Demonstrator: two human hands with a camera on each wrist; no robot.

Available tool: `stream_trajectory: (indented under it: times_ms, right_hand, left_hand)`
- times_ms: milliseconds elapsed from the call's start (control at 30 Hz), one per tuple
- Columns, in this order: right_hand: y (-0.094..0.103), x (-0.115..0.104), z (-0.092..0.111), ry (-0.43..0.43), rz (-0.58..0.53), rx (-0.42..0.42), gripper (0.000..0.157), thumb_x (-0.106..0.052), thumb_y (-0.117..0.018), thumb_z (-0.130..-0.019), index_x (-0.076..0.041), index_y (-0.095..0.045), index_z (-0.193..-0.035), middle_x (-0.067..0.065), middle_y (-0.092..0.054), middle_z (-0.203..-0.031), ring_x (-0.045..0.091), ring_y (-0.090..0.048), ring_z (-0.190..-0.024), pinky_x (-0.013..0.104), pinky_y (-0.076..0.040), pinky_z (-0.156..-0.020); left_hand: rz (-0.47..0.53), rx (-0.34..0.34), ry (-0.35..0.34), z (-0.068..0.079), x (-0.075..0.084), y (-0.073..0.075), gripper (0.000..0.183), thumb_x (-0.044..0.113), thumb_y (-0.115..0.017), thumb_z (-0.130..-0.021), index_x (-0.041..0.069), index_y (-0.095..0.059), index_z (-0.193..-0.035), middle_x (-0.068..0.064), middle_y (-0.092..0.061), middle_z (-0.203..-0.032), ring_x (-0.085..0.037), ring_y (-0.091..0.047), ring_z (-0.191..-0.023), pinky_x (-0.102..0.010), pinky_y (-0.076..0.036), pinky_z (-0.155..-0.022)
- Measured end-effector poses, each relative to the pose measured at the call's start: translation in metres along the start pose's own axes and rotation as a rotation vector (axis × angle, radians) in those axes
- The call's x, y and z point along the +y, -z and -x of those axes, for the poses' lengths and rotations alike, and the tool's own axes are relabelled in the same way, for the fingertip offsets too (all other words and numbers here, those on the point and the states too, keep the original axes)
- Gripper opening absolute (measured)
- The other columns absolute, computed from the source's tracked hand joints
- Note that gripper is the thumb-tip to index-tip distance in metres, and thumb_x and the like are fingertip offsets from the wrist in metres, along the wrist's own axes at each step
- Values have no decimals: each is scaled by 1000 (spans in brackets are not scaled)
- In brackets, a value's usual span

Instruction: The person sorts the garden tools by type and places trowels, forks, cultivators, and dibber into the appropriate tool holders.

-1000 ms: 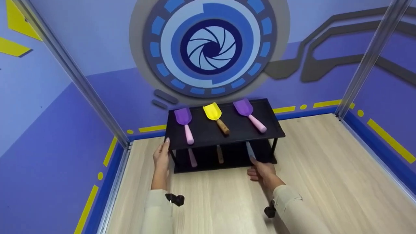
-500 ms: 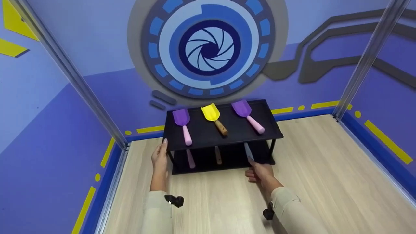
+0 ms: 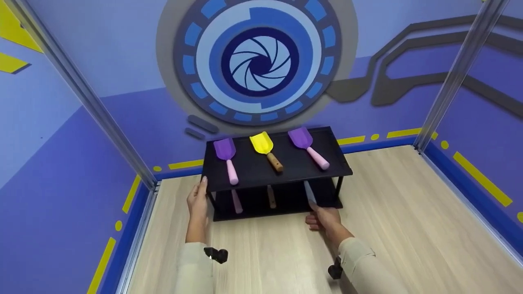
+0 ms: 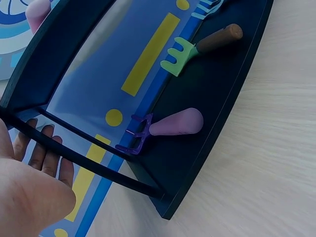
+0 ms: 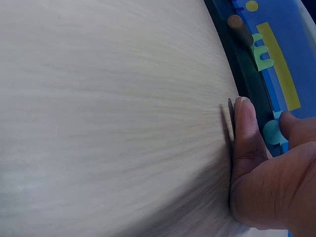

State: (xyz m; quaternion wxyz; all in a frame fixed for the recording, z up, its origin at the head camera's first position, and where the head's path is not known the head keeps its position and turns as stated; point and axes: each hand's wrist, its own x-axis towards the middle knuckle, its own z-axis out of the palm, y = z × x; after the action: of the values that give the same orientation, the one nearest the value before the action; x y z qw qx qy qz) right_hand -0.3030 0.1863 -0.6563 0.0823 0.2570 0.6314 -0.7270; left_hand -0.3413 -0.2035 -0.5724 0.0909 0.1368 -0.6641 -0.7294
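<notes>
A two-tier black rack (image 3: 255, 177) stands on the table. My left hand (image 3: 197, 206) holds its left end, thumb at the upper board's edge and fingers behind the side bar. On the lower board lie a purple hand fork (image 4: 175, 122) with a pink handle, a green hand fork (image 4: 180, 57) with a brown handle, and a light blue hand fork (image 4: 210, 7). My right hand (image 3: 325, 218) pinches the end of the light blue fork's handle (image 3: 309, 192); the handle is partly hidden by the fingers in the right wrist view.
Across the upper board lie a purple scoop (image 3: 225, 149) with a pink handle, a yellow scoop (image 3: 262, 143) with a brown handle and another purple scoop (image 3: 301, 139). The blue patterned wall (image 3: 139, 118) rises right behind the rack. Light wood tabletop (image 3: 261, 253) spreads in front.
The head view has shifted slightly, so everything sits a little lower and further left. Both hands keep the same places on the rack and the light blue hand fork.
</notes>
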Motion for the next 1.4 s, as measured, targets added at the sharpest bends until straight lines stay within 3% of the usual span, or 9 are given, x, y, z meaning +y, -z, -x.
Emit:
stream_trajectory:
  times_ms: [300, 367, 700, 933, 1133, 1400]
  right_hand:
    - [0, 0, -1, -5, -28, -20, 52, -42, -74, -102, 9, -64, -97, 9, -71, -73, 13, -62, -56, 31, -61, -52]
    - [0, -1, -1, -1, -22, -9, 52, -42, -74, -101, 9, -66, -99, 10, -74, -75, 13, -66, -57, 32, -63, -54]
    - [1, -3, -1, -19, -12, -20, 52, -44, -74, -101, 7, -64, -99, 8, -73, -74, 12, -63, -57, 31, -63, -56]
    - [2, -1, -2, -15, -13, -32, 55, -43, -73, -102, 11, -66, -108, 12, -78, -80, 15, -72, -63, 32, -66, -60]
    - [2, 1, -1, -23, -9, -13, 59, -43, -71, -103, 14, -66, -116, 16, -81, -84, 20, -79, -69, 36, -68, -64]
    - [1, 0, -4, -17, -17, -8, 59, -41, -70, -104, 16, -66, -116, 16, -81, -81, 21, -80, -69, 36, -68, -63]
  left_hand:
    - [23, 22, -21, 0, 2, -2, 52, 52, -62, -106, 7, -68, -131, -12, -55, -156, -29, -43, -154, -49, -32, -134]
    - [23, 15, -17, 0, 2, -3, 50, 53, -62, -106, 9, -68, -131, -12, -54, -157, -28, -43, -154, -49, -32, -134]
    - [9, 1, 18, -3, -2, -2, 58, 51, -59, -108, 5, -60, -144, -12, -49, -163, -29, -39, -158, -48, -30, -136]
    - [9, 27, 2, -1, -2, -1, 53, 53, -60, -107, 6, -66, -131, -12, -53, -155, -28, -44, -152, -48, -33, -134]
    - [-18, 18, 6, 3, -3, 1, 63, 57, -59, -106, 6, -62, -143, -12, -50, -160, -30, -41, -156, -50, -31, -135]
    - [-8, 17, 20, 1, 0, 0, 65, 59, -60, -105, 7, -60, -145, -12, -49, -163, -31, -39, -159, -49, -29, -136]
